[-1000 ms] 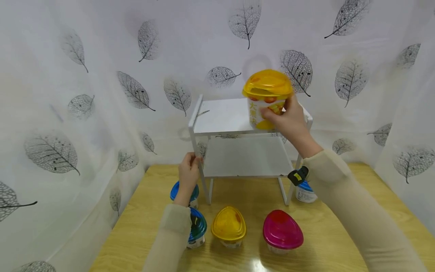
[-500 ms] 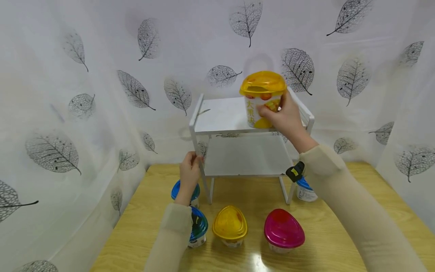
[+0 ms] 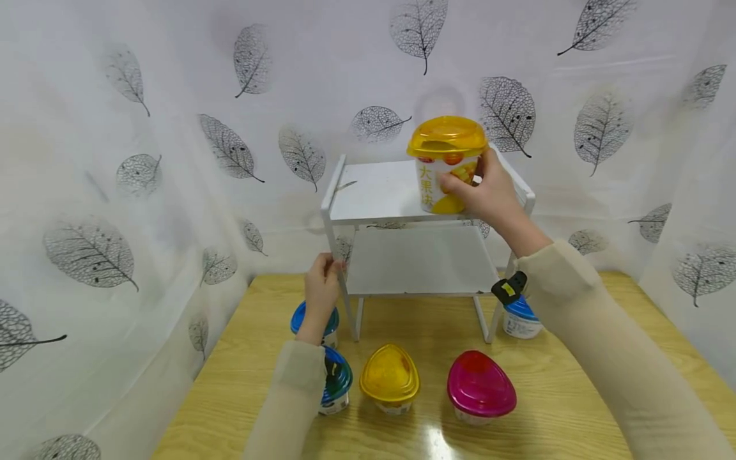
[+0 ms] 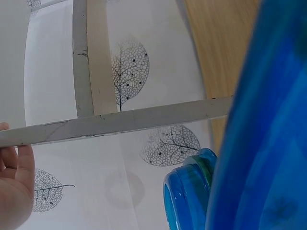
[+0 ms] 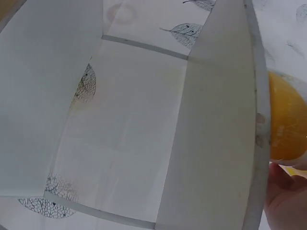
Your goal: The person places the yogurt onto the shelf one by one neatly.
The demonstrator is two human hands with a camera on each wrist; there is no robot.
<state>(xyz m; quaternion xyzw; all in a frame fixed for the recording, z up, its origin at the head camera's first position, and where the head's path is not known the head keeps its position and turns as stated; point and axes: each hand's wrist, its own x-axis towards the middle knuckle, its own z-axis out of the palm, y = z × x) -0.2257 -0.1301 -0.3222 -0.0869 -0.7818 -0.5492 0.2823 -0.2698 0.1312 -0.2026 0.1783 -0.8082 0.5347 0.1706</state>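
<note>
My right hand (image 3: pixel 494 191) grips a fruit cup (image 3: pixel 434 182) with a domed yellow lid and a white printed side. It is upright, with its base over the front edge of the top board of a white two-tier shelf rack (image 3: pixel 374 188). In the right wrist view the cup's yellow lid (image 5: pixel 287 117) shows past the board's edge, fingers close by. Lower down, my left hand (image 3: pixel 322 287) holds the rack's left front post; the left wrist view has its fingers curled behind that post (image 4: pixel 120 122).
On the wooden table (image 3: pixel 414 326) stand a yellow-lidded cup (image 3: pixel 391 377) and a pink-lidded cup (image 3: pixel 481 386). Two blue-lidded cups (image 3: pixel 336 377) are by the left forearm, partly hidden. Another blue-lidded cup (image 3: pixel 522 319) stands right of the rack. Leaf-print cloth (image 3: pixel 172 211) surrounds the table.
The right hand has shifted the yellow-lidded cup slightly left over the top board's front edge. The left hand has kept its grip on the post, and the view has tilted down a little.
</note>
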